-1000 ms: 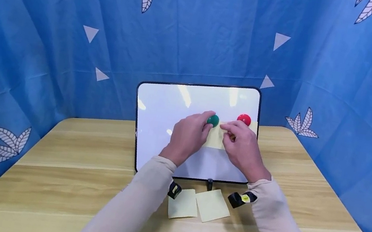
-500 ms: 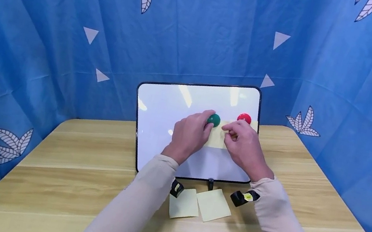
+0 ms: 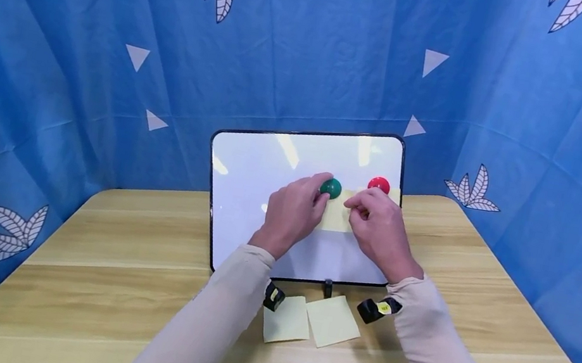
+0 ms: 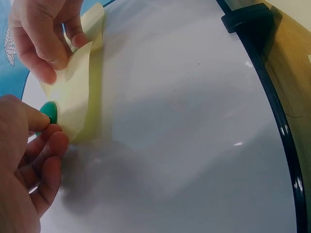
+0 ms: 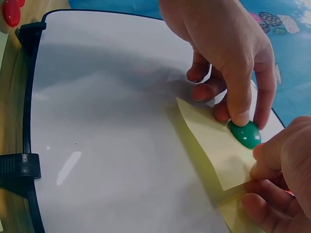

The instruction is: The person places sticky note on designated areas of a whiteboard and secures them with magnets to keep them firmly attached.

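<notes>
A whiteboard [image 3: 247, 200] with a black frame stands tilted on the table. My left hand [image 3: 292, 210] grips a round green magnet [image 3: 332, 188] between thumb and fingers, at the upper left part of a pale yellow sticky note [image 3: 334, 217]. Just to the right, my right hand [image 3: 378, 225] pinches that note's edge, its thumb and fingertips showing close to the magnet in the right wrist view. The note's lower edge stands out from the board in the left wrist view. A red magnet [image 3: 379, 184] sits on a second yellow note [image 3: 395, 195], partly hidden behind my right hand.
Two loose yellow notes, a left one [image 3: 286, 322] and a right one [image 3: 332, 322], lie on the wooden table [image 3: 135, 284] before the board. A black clip [image 3: 327, 288] is on the board's lower edge. Blue curtains [image 3: 320, 39] hang behind and at both sides.
My right fingertips have shifted slightly down along the note. The left hand stays at the green magnet, and the head view has moved a little.
</notes>
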{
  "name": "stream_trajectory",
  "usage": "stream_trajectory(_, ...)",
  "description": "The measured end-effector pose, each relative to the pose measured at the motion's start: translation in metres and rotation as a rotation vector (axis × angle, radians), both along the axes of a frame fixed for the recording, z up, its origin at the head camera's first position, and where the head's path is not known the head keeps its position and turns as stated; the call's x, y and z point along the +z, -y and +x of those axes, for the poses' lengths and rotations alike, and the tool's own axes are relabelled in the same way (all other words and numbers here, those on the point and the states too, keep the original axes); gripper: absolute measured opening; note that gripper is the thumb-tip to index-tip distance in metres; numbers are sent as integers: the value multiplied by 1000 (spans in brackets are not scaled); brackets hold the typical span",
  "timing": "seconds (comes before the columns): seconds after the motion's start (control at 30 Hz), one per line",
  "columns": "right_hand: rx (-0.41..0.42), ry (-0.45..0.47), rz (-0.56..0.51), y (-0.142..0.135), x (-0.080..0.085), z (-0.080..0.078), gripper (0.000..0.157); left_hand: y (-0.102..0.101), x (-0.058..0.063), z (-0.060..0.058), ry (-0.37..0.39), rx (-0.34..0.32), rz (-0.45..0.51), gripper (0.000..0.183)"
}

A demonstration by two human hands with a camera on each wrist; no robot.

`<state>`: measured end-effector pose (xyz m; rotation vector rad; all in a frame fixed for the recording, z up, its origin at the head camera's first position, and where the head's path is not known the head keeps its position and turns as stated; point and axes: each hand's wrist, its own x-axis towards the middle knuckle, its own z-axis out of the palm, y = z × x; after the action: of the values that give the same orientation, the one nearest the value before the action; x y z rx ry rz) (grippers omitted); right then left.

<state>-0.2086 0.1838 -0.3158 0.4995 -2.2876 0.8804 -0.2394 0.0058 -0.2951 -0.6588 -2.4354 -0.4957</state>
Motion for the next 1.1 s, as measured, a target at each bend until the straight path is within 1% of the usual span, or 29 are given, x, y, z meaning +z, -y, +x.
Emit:
stream_trajectory(0.1,-5,-7,0,4,-1,-1,13,7,-5,0,0,-18,39,39)
stream_trajectory(0.3,-20,-31,-7,11,-1,-1,14,24,-18,3,-14,-68,160,32)
stream_trajectory(0.4,-46,-34,-24,15,-2,-1,14,33,-24,7,3,-75,199,27)
stream_trajectory(0.5,-66,-29,-46,19,-3,0,14,43,-30,11,33,-72,219,23)
stream_trajectory(0.7,-76,-18,-35,22,-8,3,13,63,-38,19,71,-80,222,17)
stream_trajectory(0.9,-85,4,-27,17,-13,9,12,78,-46,24,110,-94,190,13)
stream_trajectory(0.97,-80,20,-20,16,-15,12,12,82,-47,26,121,-107,174,12)
stream_trajectory(1.1,-42,18,5,18,-23,17,13,93,-51,31,148,-125,144,11)
